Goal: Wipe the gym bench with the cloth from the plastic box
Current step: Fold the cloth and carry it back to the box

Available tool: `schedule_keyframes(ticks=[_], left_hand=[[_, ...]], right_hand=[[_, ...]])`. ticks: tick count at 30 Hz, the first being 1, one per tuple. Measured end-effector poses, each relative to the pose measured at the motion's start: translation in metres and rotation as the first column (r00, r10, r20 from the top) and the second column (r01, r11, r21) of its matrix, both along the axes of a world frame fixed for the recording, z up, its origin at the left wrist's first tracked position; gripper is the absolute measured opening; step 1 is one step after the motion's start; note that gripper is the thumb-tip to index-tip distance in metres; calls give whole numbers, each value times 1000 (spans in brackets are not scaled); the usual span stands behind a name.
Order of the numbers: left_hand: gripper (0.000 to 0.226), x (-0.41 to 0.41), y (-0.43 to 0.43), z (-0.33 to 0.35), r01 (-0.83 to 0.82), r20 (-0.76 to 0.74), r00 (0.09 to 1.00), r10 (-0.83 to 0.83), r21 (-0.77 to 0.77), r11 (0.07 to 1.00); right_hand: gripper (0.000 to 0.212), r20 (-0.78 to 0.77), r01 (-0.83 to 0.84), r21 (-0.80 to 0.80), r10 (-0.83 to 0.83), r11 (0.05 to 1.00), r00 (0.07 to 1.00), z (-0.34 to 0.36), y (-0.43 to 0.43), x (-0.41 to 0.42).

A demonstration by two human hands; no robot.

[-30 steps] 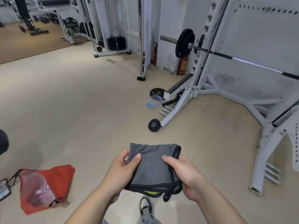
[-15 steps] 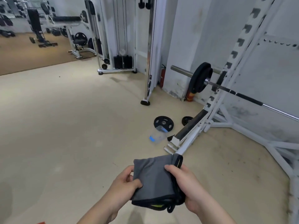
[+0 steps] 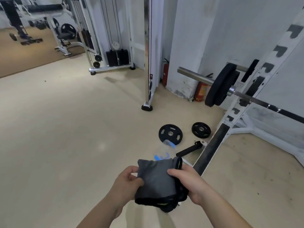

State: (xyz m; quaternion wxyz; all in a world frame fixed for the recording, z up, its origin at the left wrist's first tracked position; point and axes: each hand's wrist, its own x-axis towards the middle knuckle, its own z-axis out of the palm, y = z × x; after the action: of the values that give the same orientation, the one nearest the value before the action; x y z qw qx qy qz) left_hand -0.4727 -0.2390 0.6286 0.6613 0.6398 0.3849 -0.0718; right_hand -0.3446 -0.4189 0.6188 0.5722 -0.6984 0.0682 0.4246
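Cloth [image 3: 156,180], folded and grey, is up in both hands over the floor [image 3: 65,145]! Left hand [image 3: 126,183] pinches its left edge, thumb on top; right hand [image 3: 189,183] curls round the right edge. Box [image 3: 164,151] lies beyond, contents too blurred to tell.

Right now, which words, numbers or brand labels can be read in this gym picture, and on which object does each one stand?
No text is legible in this view.
Label on the orange fire extinguisher: too blurred to read.
Dark sticker on the white post: too small to read.
Larger weight plate: no readable marking.
Yellow-green tag on the cloth: too blurred to read.
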Motion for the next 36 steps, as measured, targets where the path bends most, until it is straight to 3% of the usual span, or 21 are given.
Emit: schedule_keyframes(ticks=[7,12,16,22,28,33,36], left_hand=[[18,170,116,-73,201,-93,976,-197,35,979],[20,303,192,-142,443,-107,893,-437,34,896],[20,378,226,-217,524,-190,839,-509,29,852],[23,470,230,-393,593,-302,767,-566,-4,806],[26,543,211,-576,626,-301,752,-586,52,778],[25,594,194,-686,662,-286,738,-612,130,738],[43,611,189,-720,664,-256,736,-627,86,743]], right_hand=[[27,-127,193,-82,-203,978,971,-78,91,129],[29,-165,425,-158,-448,891,878,-148,154,210],[23,-166,531,-215,-566,820,807,-219,189,256],[22,-226,597,-284,-658,750,719,-395,210,318],[16,-153,664,-310,-725,680,672,-577,212,383],[16,-91,708,-311,-761,634,642,-684,196,430],[33,-65,715,-282,-756,640,651,-713,184,448]])
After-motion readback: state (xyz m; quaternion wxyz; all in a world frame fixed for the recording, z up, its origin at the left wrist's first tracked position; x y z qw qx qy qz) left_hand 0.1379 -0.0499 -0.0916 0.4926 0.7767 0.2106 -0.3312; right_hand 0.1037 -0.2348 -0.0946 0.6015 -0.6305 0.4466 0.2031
